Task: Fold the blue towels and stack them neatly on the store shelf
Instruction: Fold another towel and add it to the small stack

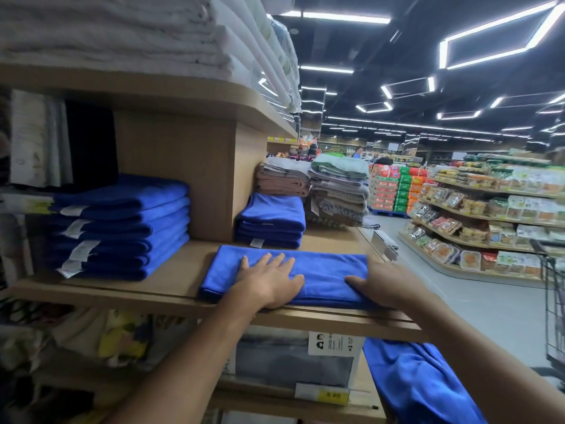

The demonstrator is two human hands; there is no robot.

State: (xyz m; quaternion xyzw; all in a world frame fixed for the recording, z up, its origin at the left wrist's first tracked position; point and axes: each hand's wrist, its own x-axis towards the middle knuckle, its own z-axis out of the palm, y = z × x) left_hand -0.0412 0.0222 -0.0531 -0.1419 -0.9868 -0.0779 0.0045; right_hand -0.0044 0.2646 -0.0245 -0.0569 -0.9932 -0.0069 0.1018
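A blue towel (324, 270), folded into a long strip, lies flat at the front of the wooden shelf (189, 267). My left hand (269, 281) presses flat on its middle with fingers spread. My right hand (388, 284) rests on the towel's right end, thumb on top; its fingers are hidden over the edge. Behind sits a short stack of folded blue towels (272, 220). A taller stack of blue towels (122, 228) with white tags stands at the left. Another loose blue towel (415, 384) hangs below my right forearm.
A wooden divider (201, 175) separates the two blue stacks. Grey and brown folded towels (336, 191) pile up at the back right. White linens (122, 29) fill the upper shelf. Packaged bedding (293, 362) sits below. A shopping cart (553, 304) stands at the right, in the aisle.
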